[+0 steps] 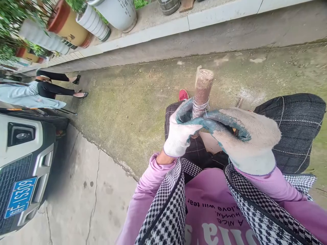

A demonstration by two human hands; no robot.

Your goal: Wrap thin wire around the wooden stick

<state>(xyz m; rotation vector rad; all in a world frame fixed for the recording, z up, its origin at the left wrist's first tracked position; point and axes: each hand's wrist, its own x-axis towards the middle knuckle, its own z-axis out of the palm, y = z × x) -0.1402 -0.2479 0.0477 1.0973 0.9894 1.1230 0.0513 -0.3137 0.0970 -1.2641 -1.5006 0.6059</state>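
Mossy, cracked concrete ground (133, 102) lies below. The right hand (245, 136), in a knit, teal-palmed glove, closes its grip around a rough, round wooden stake (203, 86). The left hand (182, 131) pinches the coiled thin metal wire (199, 107) wrapping it.

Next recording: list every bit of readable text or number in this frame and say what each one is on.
"A NICE HUMAN", ".love will tear" and large cut-off letters: pink shirt, seen upside down.
Licence plate: rotated, roughly "F-IS309"; first character unreadable.
White pot: dark characters, too small to read.
Brown pot: dark mark, unreadable.
Gloved hands and wire-wrapped stick: no text.
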